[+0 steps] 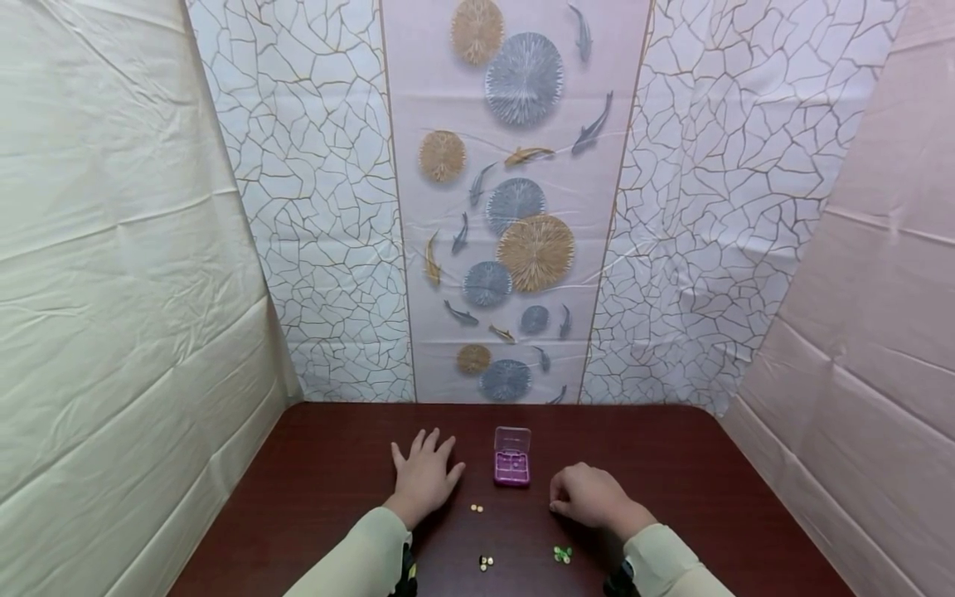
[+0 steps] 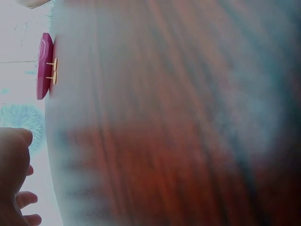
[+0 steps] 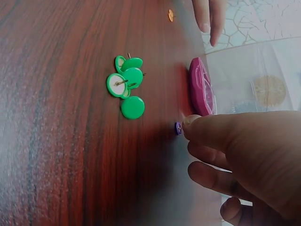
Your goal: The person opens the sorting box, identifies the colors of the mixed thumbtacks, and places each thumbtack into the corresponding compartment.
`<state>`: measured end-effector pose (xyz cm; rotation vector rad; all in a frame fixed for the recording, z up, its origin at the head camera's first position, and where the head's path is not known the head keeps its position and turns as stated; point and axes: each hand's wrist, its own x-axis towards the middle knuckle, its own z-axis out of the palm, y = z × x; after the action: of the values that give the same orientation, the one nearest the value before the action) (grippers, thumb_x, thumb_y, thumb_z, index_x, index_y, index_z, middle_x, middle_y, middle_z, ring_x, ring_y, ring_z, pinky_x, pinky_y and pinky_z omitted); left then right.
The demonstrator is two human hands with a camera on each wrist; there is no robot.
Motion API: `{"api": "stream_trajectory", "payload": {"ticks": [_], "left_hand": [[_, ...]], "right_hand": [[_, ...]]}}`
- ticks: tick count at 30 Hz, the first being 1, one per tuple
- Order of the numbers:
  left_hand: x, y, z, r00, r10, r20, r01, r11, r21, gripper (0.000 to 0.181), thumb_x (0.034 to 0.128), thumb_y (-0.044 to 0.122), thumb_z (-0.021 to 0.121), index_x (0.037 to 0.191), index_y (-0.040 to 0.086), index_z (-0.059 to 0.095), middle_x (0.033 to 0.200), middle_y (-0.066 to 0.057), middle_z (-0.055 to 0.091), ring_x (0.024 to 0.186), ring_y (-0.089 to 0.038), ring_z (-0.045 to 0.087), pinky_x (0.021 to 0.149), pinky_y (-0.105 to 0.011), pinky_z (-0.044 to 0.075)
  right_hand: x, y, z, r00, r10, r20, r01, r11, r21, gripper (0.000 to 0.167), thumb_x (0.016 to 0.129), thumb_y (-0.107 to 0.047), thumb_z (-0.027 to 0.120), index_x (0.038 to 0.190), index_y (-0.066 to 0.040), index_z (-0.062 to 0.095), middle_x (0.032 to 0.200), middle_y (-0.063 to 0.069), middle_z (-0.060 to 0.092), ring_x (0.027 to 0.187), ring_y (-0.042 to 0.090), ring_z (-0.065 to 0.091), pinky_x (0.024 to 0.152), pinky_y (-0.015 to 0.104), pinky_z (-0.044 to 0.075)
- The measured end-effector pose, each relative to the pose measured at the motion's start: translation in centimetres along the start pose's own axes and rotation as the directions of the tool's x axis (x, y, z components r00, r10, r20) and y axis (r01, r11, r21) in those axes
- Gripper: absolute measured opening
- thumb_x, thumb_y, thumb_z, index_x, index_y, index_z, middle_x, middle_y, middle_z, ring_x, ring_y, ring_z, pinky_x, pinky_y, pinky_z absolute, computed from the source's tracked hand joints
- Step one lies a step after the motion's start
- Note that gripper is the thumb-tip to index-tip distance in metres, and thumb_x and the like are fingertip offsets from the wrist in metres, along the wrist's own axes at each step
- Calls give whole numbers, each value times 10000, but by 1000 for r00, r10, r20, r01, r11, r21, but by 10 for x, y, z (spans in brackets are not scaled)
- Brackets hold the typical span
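My left hand (image 1: 424,474) rests on the table with its fingers spread, left of a small purple box (image 1: 511,469). That box stands with its clear lid raised; its compartments are too small to read. My right hand (image 1: 591,496) is right of the box, its fingers curled down. In the right wrist view, a purple thumbtack (image 3: 178,128) is at the tip of the right thumb (image 3: 207,129). The index finger is hidden behind the thumb, so whether they pinch the thumbtack is unclear. Green thumbtacks (image 3: 129,87) lie in a cluster nearer to me.
Two yellow thumbtacks (image 1: 477,507) lie on the dark red table (image 1: 336,497) in front of the box. Several more small tacks (image 1: 486,563), dark and pale, sit near the front edge. Patterned cloth (image 1: 515,207) hangs behind the table, with plain cloth on both sides.
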<state>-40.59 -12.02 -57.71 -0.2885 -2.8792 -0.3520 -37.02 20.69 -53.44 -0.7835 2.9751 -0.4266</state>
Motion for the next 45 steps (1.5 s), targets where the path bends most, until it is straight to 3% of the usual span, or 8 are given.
{"api": "stream_trajectory", "payload": {"ticks": [8, 14, 22, 32, 45], "left_hand": [[-1, -1, -4, 1000, -6, 9, 6, 1000, 4, 580, 1089, 533, 649, 1578, 221, 623, 1682, -144, 483, 1588, -433, 367, 1190, -860, 149], [-1, -3, 1, 1000, -5, 13, 5, 1000, 8, 591, 1087, 553, 640, 1579, 226, 622, 1682, -137, 484, 1587, -429, 369, 1185, -864, 151], [-3, -2, 0, 1000, -3, 15, 3, 1000, -3, 583, 1091, 539, 641, 1581, 224, 620, 1682, -139, 484, 1590, -430, 364, 1188, -863, 141], [-4, -3, 2, 1000, 5, 0, -5, 1000, -4, 578, 1087, 538, 651, 1570, 223, 630, 1675, -139, 492, 1581, -437, 374, 1176, -874, 146], [-3, -1, 1, 1000, 10, 1, -10, 1000, 5, 583, 1086, 536, 653, 1572, 215, 628, 1675, -134, 493, 1581, -435, 375, 1179, -868, 159]], "right_hand": [[5, -3, -2, 1000, -2, -12, 2, 1000, 3, 247, 975, -225, 841, 777, -298, 713, 754, -192, 618, 639, 32, 558, 617, 376, 539], [11, -3, -7, 999, -5, -42, 6, 1000, 13, 214, 983, -204, 838, 815, -287, 734, 797, -179, 649, 671, 39, 587, 628, 393, 553], [24, -1, -11, 999, 33, -42, -32, 999, 24, 198, 1001, -224, 830, 835, -290, 743, 801, -168, 648, 657, 53, 568, 624, 373, 539], [29, -6, -19, 994, -6, -112, 4, 1000, -23, 206, 981, -225, 850, 828, -296, 730, 798, -170, 636, 652, 40, 549, 609, 362, 530], [41, -9, -20, 991, -12, -132, 7, 999, -37, 221, 976, -223, 854, 800, -285, 733, 768, -174, 627, 659, 47, 552, 602, 356, 520]]}}
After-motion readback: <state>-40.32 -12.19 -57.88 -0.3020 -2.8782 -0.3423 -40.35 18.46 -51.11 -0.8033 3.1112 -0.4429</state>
